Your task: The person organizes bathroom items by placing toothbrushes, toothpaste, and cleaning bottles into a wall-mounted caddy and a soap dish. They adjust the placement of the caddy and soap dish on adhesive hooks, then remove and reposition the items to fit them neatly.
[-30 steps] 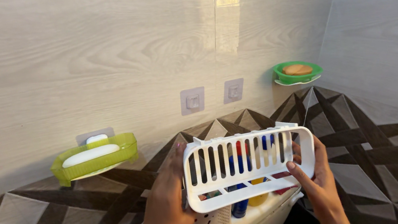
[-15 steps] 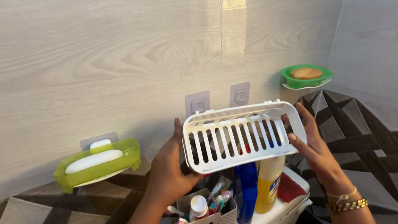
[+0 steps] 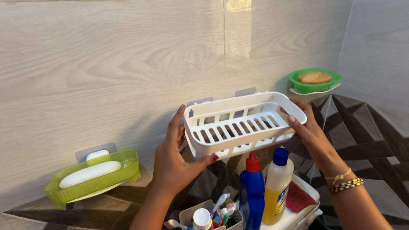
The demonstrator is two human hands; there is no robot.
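White slotted basket (image 3: pixel 241 123) is held level against the tiled wall (image 3: pixel 79 68), above centre of view, its back edge at the two adhesive wall mounts (image 3: pixel 223 97); only their tops show behind the rim, so seating cannot be told.

Left hand (image 3: pixel 174 157) is clamped on the basket's 9 o'clock end, thumb under the front edge, fingers up the side. Right hand (image 3: pixel 310 130) is wrapped on the 3 o'clock end, fingers on the rim. Neither hand is spread free.

Judged best practice for this step:
- Basket to be kept horizontal; both ends lowered together so one hook is not loaded alone.
- Back slots to be lined up by feel, since the mounts are hidden by the rim.
- Grip to be released only once weight is taken by the wall.

At 6 o'clock below: blue bottle (image 3: pixel 251 197) and yellow bottle (image 3: pixel 276 189), caps just under the basket floor; contact should be avoided. Green soap dish (image 3: pixel 92 176) at 9 o'clock, green dish (image 3: pixel 314 80) at 2 o'clock, both well apart.
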